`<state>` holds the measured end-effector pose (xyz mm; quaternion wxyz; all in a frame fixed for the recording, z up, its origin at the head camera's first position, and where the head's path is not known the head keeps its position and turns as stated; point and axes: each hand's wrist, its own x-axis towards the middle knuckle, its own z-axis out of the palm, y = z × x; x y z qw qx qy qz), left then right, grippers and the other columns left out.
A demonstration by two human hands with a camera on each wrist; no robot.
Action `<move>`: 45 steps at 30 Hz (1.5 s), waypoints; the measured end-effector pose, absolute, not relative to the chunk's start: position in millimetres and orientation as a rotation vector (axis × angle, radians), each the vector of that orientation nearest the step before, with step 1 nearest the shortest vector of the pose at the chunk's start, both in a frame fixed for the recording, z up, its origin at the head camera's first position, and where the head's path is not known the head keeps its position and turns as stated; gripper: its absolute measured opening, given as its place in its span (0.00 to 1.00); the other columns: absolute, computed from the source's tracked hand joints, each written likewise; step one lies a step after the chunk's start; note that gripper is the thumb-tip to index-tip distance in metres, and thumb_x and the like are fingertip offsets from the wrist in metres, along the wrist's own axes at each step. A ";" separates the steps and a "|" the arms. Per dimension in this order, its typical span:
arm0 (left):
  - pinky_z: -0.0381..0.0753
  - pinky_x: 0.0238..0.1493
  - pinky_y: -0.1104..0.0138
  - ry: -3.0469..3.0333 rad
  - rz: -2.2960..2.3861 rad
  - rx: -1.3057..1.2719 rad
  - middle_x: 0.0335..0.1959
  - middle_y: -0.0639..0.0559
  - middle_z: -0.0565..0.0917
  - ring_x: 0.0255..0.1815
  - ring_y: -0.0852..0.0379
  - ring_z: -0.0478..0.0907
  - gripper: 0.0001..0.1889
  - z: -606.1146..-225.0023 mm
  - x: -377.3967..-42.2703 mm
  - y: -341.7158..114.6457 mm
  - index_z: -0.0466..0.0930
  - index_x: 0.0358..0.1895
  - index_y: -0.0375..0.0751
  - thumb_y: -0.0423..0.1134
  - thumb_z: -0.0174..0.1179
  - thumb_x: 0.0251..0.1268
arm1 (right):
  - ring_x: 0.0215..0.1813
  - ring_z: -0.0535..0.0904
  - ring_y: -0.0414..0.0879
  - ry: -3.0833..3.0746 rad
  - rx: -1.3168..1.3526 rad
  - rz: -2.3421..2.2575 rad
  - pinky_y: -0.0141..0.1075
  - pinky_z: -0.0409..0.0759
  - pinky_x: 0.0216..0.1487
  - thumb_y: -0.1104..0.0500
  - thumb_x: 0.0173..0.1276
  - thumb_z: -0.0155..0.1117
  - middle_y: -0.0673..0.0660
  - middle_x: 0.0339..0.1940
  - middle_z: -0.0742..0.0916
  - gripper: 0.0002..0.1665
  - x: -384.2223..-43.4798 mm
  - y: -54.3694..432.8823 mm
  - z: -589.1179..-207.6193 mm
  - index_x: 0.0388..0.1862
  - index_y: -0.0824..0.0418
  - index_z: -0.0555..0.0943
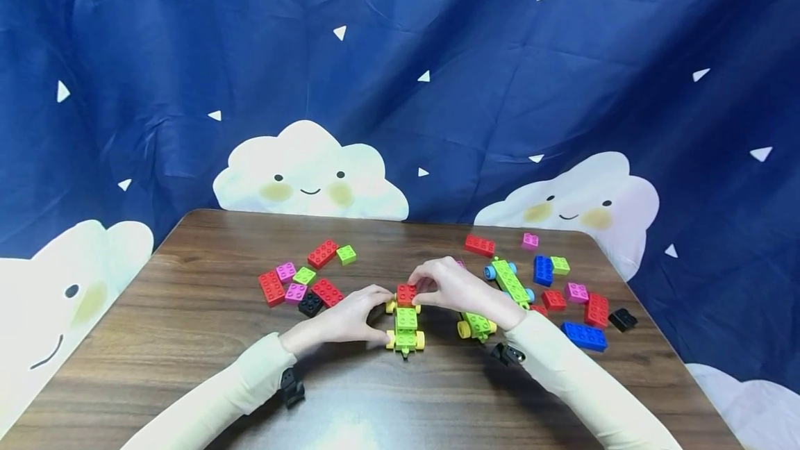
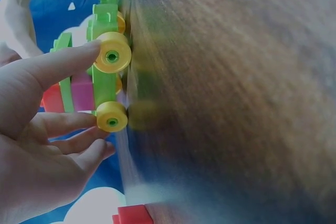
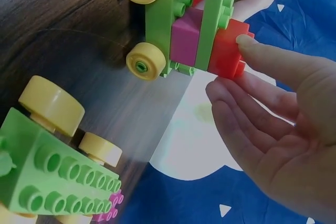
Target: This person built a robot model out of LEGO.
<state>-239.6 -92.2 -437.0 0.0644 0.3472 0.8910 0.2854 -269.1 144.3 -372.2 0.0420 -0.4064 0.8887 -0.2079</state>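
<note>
A toy car (image 1: pixel 405 340) with a green base and yellow wheels stands on the table between both hands. My left hand (image 1: pixel 346 318) holds it from the left side, thumb on the near wheel (image 2: pixel 112 52) and fingertips by the far wheel (image 2: pixel 112 117). Stacked on the base are a pink brick (image 3: pixel 185 40), a green plate-like brick (image 3: pixel 212 24) that overhangs toward the near end, and a red brick (image 3: pixel 228 51) on top. With thumb and fingers, my right hand (image 1: pixel 453 290) pinches that red brick, which sits against the green one.
To the right stand a green base with yellow wheels (image 1: pixel 478 325) and one with blue wheels (image 1: pixel 511 282). Beyond them lie loose bricks, including a long blue brick (image 1: pixel 584 336). Red, pink, green and black bricks (image 1: pixel 310 304) lie at the left on the wooden table (image 1: pixel 187 311).
</note>
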 end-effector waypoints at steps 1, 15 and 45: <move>0.74 0.66 0.51 2.688 0.863 1.045 0.63 0.38 0.76 0.65 0.44 0.75 0.39 -436.8 -239.3 -92.3 0.71 0.66 0.28 0.49 0.72 0.53 | 0.37 0.85 0.42 2.721 -1.249 -0.635 0.36 0.86 0.43 0.59 0.60 0.75 0.55 0.39 0.90 0.15 -268.6 144.7 -372.4 0.44 0.63 0.85; 0.75 0.66 0.52 2.701 0.869 1.081 0.61 0.40 0.77 0.63 0.45 0.76 0.39 -438.9 -240.9 -91.8 0.72 0.65 0.30 0.48 0.73 0.53 | 0.40 0.86 0.46 2.785 -1.361 -0.646 0.38 0.86 0.45 0.60 0.61 0.73 0.57 0.40 0.89 0.14 -267.0 154.8 -369.9 0.44 0.63 0.85; 0.74 0.66 0.52 2.720 0.841 1.073 0.62 0.38 0.77 0.64 0.45 0.76 0.41 -439.3 -239.0 -90.4 0.69 0.67 0.28 0.47 0.73 0.52 | 0.54 0.83 0.57 2.898 -0.974 -0.488 0.52 0.82 0.56 0.59 0.63 0.71 0.62 0.50 0.88 0.20 -284.1 237.9 -402.6 0.52 0.67 0.82</move>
